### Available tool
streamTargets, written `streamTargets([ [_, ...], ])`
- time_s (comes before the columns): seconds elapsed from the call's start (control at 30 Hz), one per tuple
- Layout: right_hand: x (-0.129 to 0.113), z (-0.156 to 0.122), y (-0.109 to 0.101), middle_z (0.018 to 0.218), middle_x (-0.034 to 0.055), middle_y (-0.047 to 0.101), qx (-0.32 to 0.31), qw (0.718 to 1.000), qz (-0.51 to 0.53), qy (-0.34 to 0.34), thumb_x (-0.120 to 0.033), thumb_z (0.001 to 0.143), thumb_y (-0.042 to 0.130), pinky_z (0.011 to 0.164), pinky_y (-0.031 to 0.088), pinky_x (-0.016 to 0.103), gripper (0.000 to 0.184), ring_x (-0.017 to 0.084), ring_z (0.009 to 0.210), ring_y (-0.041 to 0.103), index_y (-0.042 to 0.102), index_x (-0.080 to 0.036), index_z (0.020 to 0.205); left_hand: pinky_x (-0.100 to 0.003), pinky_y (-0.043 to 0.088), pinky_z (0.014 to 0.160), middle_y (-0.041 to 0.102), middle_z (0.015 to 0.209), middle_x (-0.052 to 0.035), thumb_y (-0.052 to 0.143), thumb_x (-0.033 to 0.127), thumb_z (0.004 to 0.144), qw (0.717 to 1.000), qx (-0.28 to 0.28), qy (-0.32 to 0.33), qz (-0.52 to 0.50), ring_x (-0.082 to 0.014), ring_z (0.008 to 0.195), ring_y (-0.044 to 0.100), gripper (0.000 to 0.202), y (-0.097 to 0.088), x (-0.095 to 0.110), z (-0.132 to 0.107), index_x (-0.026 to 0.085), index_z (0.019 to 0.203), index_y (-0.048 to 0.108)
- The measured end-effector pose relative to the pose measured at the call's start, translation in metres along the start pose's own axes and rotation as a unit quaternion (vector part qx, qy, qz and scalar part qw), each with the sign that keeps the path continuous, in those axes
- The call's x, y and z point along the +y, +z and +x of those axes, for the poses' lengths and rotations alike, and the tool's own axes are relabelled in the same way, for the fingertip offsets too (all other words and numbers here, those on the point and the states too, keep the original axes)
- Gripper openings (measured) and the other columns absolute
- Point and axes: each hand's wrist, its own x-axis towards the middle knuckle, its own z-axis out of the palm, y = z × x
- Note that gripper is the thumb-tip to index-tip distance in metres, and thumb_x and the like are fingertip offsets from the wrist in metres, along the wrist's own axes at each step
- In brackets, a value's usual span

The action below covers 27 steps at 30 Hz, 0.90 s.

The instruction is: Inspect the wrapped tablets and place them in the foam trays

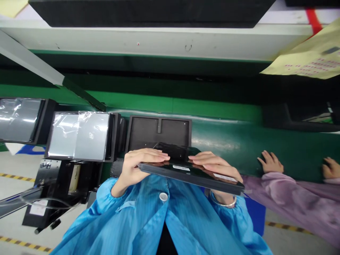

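Note:
A stack of dark, glossy flat panels (192, 179) with small white labels is held in front of my chest, tilted with its right end lower. My left hand (142, 163) grips its left end, fingers lying over the top face. Around the right part is my right hand (216, 165), fingers also on top and the palm partly below. Just beyond the panels, a black divided tray (145, 131) rests on the green bench, its near part hidden by the panels and my left hand.
Left of the tray stand black boxes with film-wrapped grey panels (91, 136). A black machine (47, 187) is at lower left. To the right, a co-worker's hand (271, 163) lies on the green bench (225, 141). A white shelf edge (159, 42) crosses overhead, with a hanging yellow sheet (310, 56).

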Motion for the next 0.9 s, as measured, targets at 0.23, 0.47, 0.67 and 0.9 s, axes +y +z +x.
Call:
streamTargets([
  [0.23, -0.006, -0.002, 0.000, 0.104, 0.0052, 0.077, 0.008, 0.999, -0.026, 0.032, -0.029, 0.101, 0.055, 0.076, 0.060, 0.054, 0.027, 0.033, 0.098, 0.075, 0.071, -0.033, 0.122, -0.045, 0.064, 0.092, 0.079, 0.110, -0.0093, 0.071, 0.023, 0.094, 1.000, -0.006, 0.020, 0.015, -0.0292, 0.103, 0.077, 0.028, 0.002, 0.006, 0.006, 0.017, 0.121, 0.074],
  [0.47, -0.008, 0.005, -0.003, 0.099, 0.0039, 0.078, -0.016, 0.997, -0.043, 0.054, -0.029, 0.104, 0.050, 0.075, 0.063, 0.048, 0.029, 0.029, 0.094, 0.076, 0.070, -0.041, 0.122, -0.044, 0.064, 0.092, 0.079, 0.109, -0.0134, 0.070, 0.023, 0.095, 0.999, -0.015, 0.039, 0.024, -0.0275, 0.103, 0.077, 0.028, 0.003, 0.010, 0.008, 0.015, 0.122, 0.073],
  [0.67, -0.006, 0.006, 0.002, 0.094, 0.0020, 0.078, 0.022, 0.998, -0.033, 0.048, -0.031, 0.103, 0.055, 0.070, 0.062, 0.046, 0.025, 0.027, 0.087, 0.077, 0.071, -0.043, 0.119, -0.041, 0.064, 0.090, 0.079, 0.106, -0.0145, 0.071, 0.021, 0.093, 0.998, -0.007, 0.047, 0.038, -0.0262, 0.100, 0.077, 0.025, 0.007, 0.013, 0.008, 0.013, 0.117, 0.075],
  [0.9, -0.003, 0.000, 0.005, 0.094, 0.0004, 0.079, 0.044, 0.998, -0.040, 0.024, -0.026, 0.100, 0.056, 0.078, 0.059, 0.050, 0.026, 0.026, 0.077, 0.077, 0.072, -0.040, 0.116, -0.040, 0.065, 0.091, 0.079, 0.107, -0.0133, 0.070, 0.023, 0.094, 0.997, -0.014, 0.052, 0.050, -0.0258, 0.101, 0.077, 0.025, 0.006, 0.014, 0.006, 0.014, 0.118, 0.074],
])
